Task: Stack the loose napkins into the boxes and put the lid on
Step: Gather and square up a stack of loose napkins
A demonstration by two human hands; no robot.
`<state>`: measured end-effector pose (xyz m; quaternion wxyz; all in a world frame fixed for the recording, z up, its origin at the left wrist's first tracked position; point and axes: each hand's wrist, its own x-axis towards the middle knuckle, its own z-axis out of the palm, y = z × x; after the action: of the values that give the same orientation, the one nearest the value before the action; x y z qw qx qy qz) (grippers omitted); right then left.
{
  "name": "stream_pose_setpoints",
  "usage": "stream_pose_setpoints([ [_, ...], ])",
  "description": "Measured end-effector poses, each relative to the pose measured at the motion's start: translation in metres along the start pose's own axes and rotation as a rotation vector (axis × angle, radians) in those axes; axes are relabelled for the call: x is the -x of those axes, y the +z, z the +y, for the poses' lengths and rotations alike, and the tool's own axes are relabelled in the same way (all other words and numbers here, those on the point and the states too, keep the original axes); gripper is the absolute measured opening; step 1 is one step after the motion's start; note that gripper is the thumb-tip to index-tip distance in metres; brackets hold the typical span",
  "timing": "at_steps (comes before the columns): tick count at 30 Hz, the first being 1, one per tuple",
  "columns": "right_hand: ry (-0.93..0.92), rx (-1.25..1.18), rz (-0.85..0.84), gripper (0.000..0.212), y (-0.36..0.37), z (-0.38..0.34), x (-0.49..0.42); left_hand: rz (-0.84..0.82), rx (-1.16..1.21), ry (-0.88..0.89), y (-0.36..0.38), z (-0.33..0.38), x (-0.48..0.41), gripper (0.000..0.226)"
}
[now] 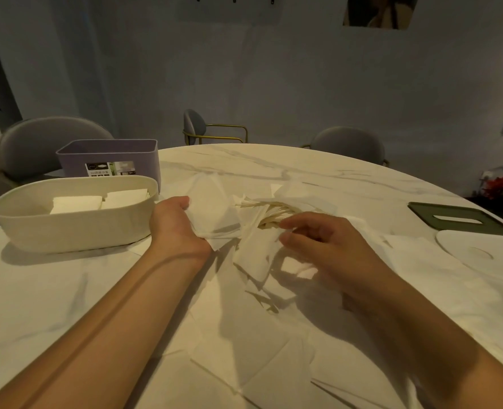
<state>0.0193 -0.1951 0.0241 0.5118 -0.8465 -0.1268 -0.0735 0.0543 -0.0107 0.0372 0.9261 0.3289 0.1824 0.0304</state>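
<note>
Worktop (318, 169): marble; loose napkins (256, 249) heaped centrally.
Left grip (179, 222): I clutched the heap's left edge.
Right grip (318, 240): touched its right; pinch indeterminate.
Cream box (67, 228): lay leftward, left arm nearer.

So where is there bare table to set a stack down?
Bare: far table beyond the loose napkins, and the near-left patch before the cream box. Crowded: centre and near edge, under napkins; right side, by green lid and white lid.

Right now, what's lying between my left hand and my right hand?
A messy heap of loose napkins fills the gap between the left hand and the right hand on the table, as the head view shows.
</note>
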Motion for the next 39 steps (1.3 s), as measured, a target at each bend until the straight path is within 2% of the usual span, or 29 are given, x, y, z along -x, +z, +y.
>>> stream_pose_setpoints([
  [3, -0.001, 0.107, -0.148, 0.016, 0.001, -0.002, 0.003, -0.004, -0.005, -0.007, 0.000, 0.000, 0.000, 0.014],
  [5, -0.005, 0.117, -0.131, 0.010, 0.003, -0.003, 0.004, 0.004, -0.004, 0.000, -0.001, 0.000, 0.000, 0.014],
  [8, 0.037, -0.020, 0.104, 0.005, -0.003, -0.001, 0.000, -0.009, 0.032, 0.000, -0.001, 0.000, 0.001, 0.013],
  [10, 0.098, -0.143, 0.272, 0.009, -0.013, 0.000, -0.004, -0.043, 0.075, -0.017, -0.001, -0.001, 0.004, 0.014],
  [13, 0.141, -0.096, 0.473, 0.020, -0.029, 0.003, -0.011, -0.108, 0.057, -0.051, 0.005, -0.005, 0.019, 0.016],
  [16, 0.036, -0.023, 0.644, 0.030, -0.033, 0.003, -0.013, -0.165, -0.075, -0.097, 0.014, -0.017, 0.038, 0.022],
  [18, -0.114, 0.057, 0.672, 0.038, -0.032, 0.000, -0.011, -0.180, -0.150, -0.112, 0.018, -0.028, 0.047, 0.025],
  [22, -0.390, 0.174, 0.468, 0.063, -0.021, -0.007, -0.005, -0.281, -0.155, -0.213, 0.021, -0.041, 0.056, 0.025],
  [25, -0.437, 0.282, 0.277, 0.073, -0.015, -0.006, -0.002, -0.287, -0.167, -0.225, 0.022, -0.042, 0.057, 0.033],
  [28, -0.437, 0.312, 0.128, 0.076, -0.016, -0.006, 0.002, -0.232, -0.170, -0.203, 0.022, -0.040, 0.056, 0.024],
  [30, -0.409, 0.300, 0.045, 0.069, -0.016, -0.008, 0.005, -0.207, -0.144, -0.220, 0.020, -0.041, 0.051, 0.018],
  [34, -0.412, 0.280, -0.039, 0.039, -0.012, -0.010, 0.006, -0.218, -0.121, -0.295, 0.017, -0.045, 0.048, 0.031],
  [37, -0.394, 0.261, -0.064, 0.017, -0.011, -0.005, 0.004, -0.215, -0.110, -0.279, 0.018, -0.043, 0.047, 0.021],
  [39, -0.382, 0.226, -0.085, 0.015, -0.013, -0.004, 0.004, -0.207, -0.129, -0.267, 0.017, -0.042, 0.045, 0.017],
])
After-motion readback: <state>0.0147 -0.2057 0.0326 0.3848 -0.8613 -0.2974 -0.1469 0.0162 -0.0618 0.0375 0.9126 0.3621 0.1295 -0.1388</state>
